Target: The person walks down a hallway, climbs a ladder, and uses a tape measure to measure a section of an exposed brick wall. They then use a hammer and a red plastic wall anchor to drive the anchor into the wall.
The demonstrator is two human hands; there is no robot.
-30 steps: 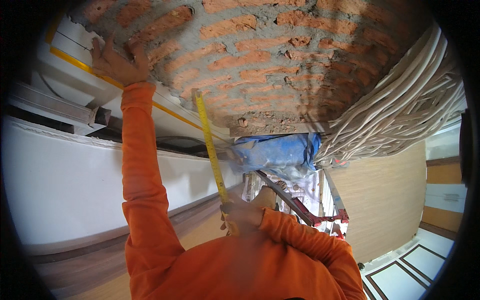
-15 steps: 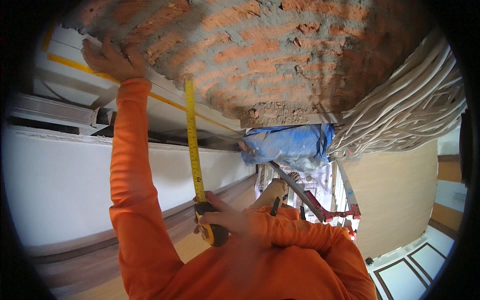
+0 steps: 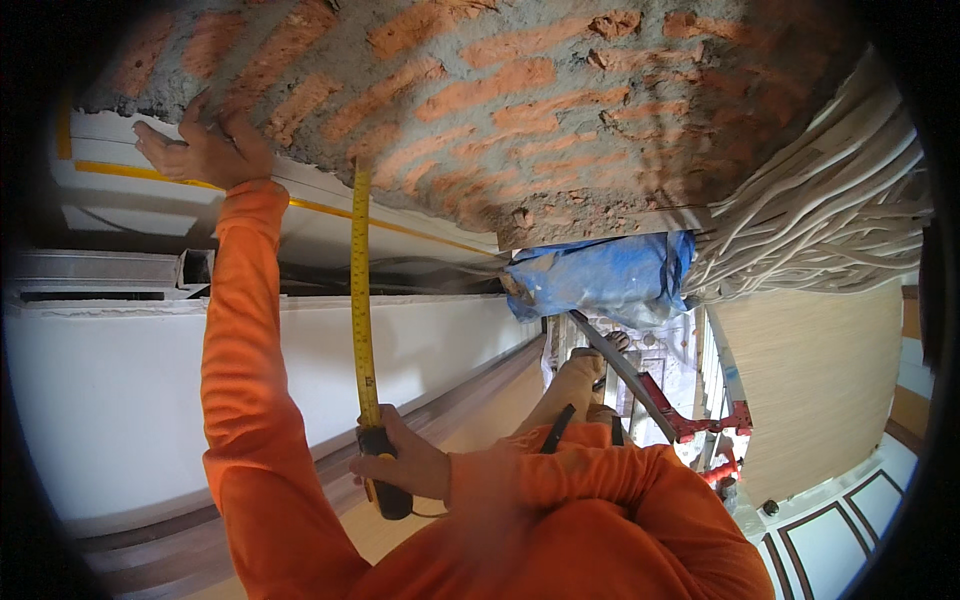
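Note:
My right hand [image 3: 415, 462] is wrapped round the black and yellow case of a tape measure [image 3: 394, 503], held low in front of my body. From it a yellow blade [image 3: 362, 300] runs out straight toward the brick wall [image 3: 490, 90]. The blade's tip is at or close to the wall's lower edge; whether it touches, I cannot tell. My left hand [image 3: 215, 152], fingers apart, rests at the meeting of the rough brick and a white board [image 3: 108, 130] with a yellow strip [image 3: 400, 228] along it. Nothing shows in that hand.
A metal channel [image 3: 100, 270] lies on the left above a white wall panel [image 3: 130, 390]. Ahead hangs blue sheeting [image 3: 605, 275]. To the right are a bundle of pale cables [image 3: 820, 215], a tan panel [image 3: 810, 380] and a red metal bracket [image 3: 690, 422].
My right hand has shifted slightly left and down with the tape measure, and its grip and the case have turned. My left hand has slid a little left; the view has shifted too.

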